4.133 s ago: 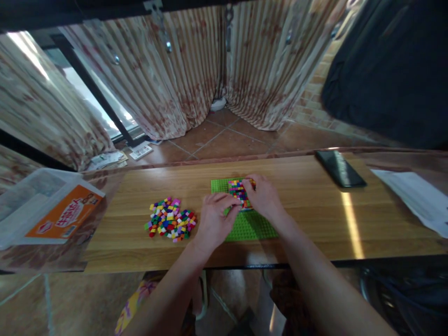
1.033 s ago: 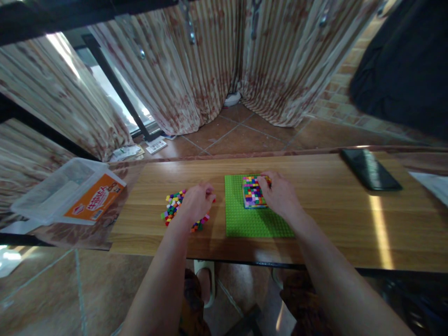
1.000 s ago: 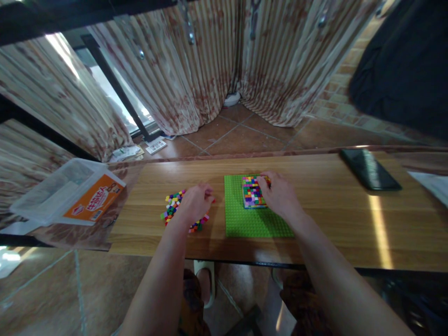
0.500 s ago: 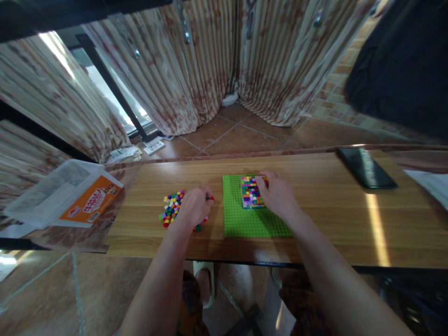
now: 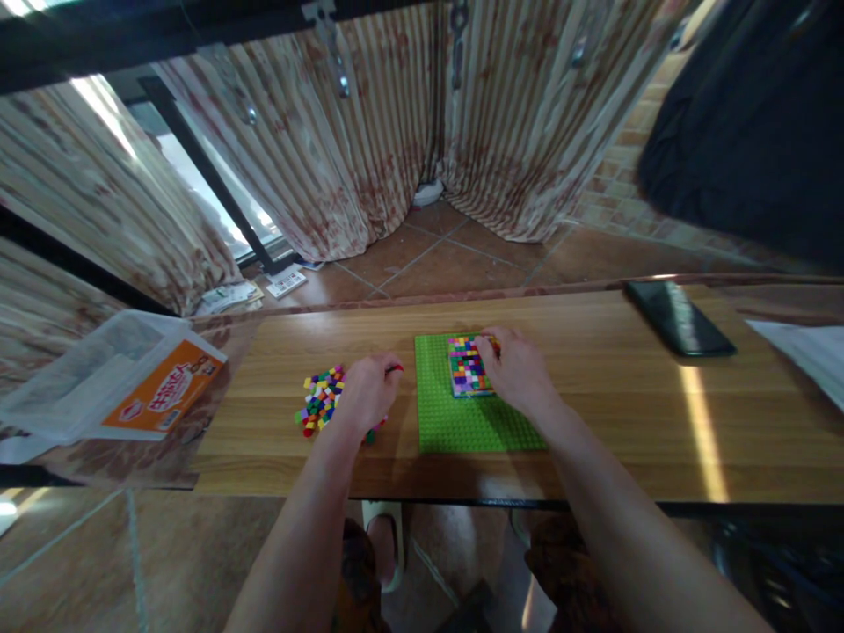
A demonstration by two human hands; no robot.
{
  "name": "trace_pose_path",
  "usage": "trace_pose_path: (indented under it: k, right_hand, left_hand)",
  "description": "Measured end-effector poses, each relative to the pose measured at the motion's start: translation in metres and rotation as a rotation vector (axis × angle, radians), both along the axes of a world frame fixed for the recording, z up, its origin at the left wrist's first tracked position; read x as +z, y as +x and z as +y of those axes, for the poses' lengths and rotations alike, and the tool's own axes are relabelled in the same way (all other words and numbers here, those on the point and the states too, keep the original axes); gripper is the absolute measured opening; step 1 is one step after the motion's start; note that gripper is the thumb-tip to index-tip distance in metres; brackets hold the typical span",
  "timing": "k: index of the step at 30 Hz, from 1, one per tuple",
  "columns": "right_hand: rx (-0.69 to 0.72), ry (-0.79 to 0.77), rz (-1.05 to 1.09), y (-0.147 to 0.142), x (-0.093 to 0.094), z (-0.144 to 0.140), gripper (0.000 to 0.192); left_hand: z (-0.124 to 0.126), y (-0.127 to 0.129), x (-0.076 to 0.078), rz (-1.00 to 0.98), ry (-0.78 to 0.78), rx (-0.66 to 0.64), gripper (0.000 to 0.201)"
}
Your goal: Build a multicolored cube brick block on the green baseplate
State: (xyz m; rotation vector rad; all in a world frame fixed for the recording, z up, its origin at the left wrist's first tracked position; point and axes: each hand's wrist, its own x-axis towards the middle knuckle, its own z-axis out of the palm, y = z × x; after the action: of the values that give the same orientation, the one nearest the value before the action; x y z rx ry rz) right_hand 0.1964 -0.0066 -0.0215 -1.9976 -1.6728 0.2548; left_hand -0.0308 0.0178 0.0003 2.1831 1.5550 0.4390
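A green studded baseplate (image 5: 439, 422) lies on the wooden table, carrying a low block of small multicoloured bricks (image 5: 463, 376) near its far edge. My right hand (image 5: 520, 369) is over the block's right side, with thumb and fingers drawn together at its top. Whatever those fingertips pinch is hidden. My left hand (image 5: 370, 387) is closed, pinching a small red brick (image 5: 395, 367) just left of the baseplate. Under and beside that hand is a loose pile of coloured bricks (image 5: 321, 400), partly covered by the wrist.
A clear plastic box (image 5: 138, 338) with an orange label stands at the table's left end. Toward the right lies a dark phone-like slab (image 5: 682, 321), with white paper (image 5: 801, 347) beyond it. The table's front edge (image 5: 462, 502) runs above my legs.
The view has shifted slightly. My left hand has edged a little closer to the baseplate, its red brick showing more plainly. My right hand stays at the block.
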Motion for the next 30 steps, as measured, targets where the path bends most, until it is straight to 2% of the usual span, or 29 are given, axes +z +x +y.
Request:
trace_pose_path:
  k: [9, 14, 20, 25, 30]
  right_hand:
    - [-0.007, -0.012, -0.009, -0.001, 0.003, -0.001, 0.038]
    - [-0.009, -0.023, -0.006, -0.002, 0.004, -0.002, 0.038]
    - [-0.014, -0.033, -0.012, -0.002, 0.003, -0.001, 0.038]
    - [-0.018, -0.009, -0.023, -0.002, 0.002, -0.001, 0.038]
    - [-0.008, 0.01, 0.0, -0.001, 0.002, -0.001, 0.037]
  left_hand:
    - [-0.003, 0.008, -0.007, -0.032, 0.031, 0.042, 0.02]
    - [0.0, 0.002, -0.007, 0.037, -0.02, -0.053, 0.026]
    - [0.002, -0.011, 0.002, 0.106, -0.066, -0.11, 0.032]
    - [0.004, -0.017, 0.005, 0.039, -0.086, -0.149, 0.026]
    - [0.007, -0.024, -0.002, -0.13, -0.099, -0.062, 0.013]
